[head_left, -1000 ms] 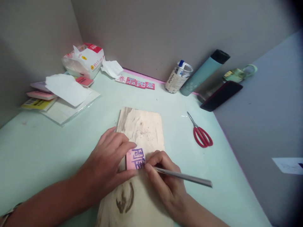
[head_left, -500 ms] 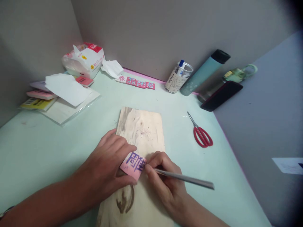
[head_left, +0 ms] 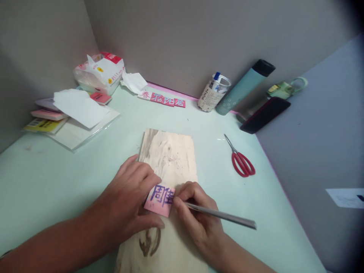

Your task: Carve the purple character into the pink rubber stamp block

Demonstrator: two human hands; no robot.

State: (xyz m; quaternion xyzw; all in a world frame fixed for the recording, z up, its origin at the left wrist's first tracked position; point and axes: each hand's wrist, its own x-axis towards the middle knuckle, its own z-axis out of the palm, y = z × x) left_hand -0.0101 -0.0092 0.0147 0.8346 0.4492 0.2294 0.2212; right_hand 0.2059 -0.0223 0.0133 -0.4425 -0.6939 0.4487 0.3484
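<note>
A pink square piece (head_left: 157,206) with purple characters lies on a light wooden board (head_left: 170,151). My left hand (head_left: 133,197) is around its left side, index finger at the top edge and thumb just below the bottom edge. In my right hand (head_left: 196,212) is a slim metal tool (head_left: 224,216), pinched between thumb and fingers close to the right edge of the piece. The tool's tip is hidden by my fingertips. A brown ring-like mark shows on the board below the piece.
Red-handled scissors (head_left: 243,163) lie right of the board. Along the back stand a can of pens (head_left: 212,96), a teal bottle (head_left: 244,89) and a dark phone (head_left: 265,115). Character tiles (head_left: 163,99) lie centre back; papers (head_left: 79,108) and a tissue pack (head_left: 99,74) sit left.
The pink piece has turned slightly counterclockwise. My left thumb has moved down, a little away from its lower edge. The right hand and its tool are nearly unmoved.
</note>
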